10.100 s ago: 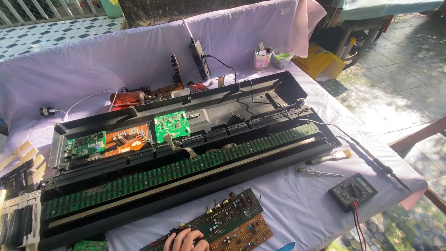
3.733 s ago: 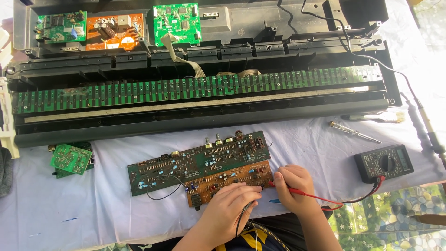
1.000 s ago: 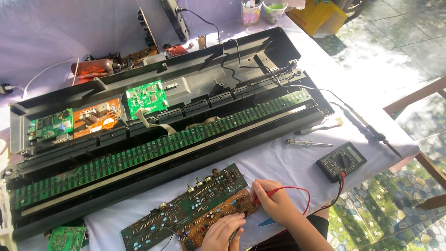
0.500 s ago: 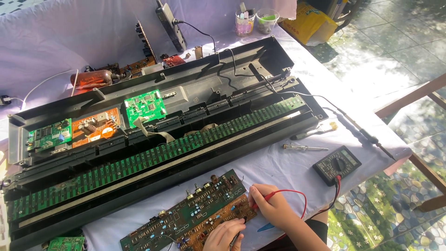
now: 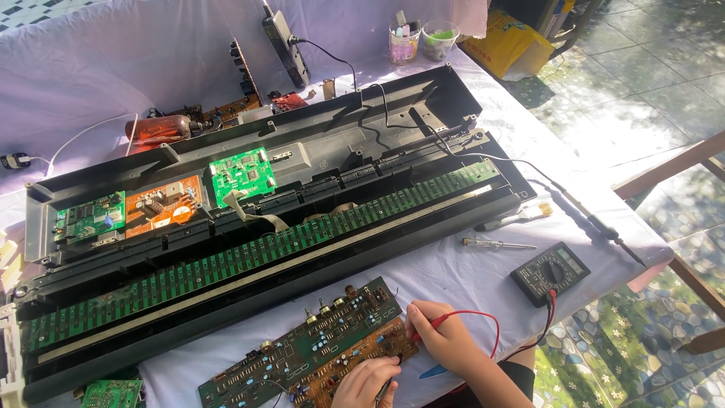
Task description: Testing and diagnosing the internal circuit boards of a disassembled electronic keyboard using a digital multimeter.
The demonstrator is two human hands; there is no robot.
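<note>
The brown circuit board (image 5: 355, 363) lies flat on the bench (image 5: 468, 279) under both hands. Right hand (image 5: 445, 340) fingers pinch the red probe (image 5: 423, 326) tip-down on it; left hand (image 5: 366, 381) fingers close around a dark probe (image 5: 381, 391) — multimeter (image 5: 550, 272) sits right, leads reaching.

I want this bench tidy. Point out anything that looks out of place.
The soldering iron lies with its tip poking past the table edge. A loose ribbon cable trails unplugged from the green board in the opened keyboard case.
</note>
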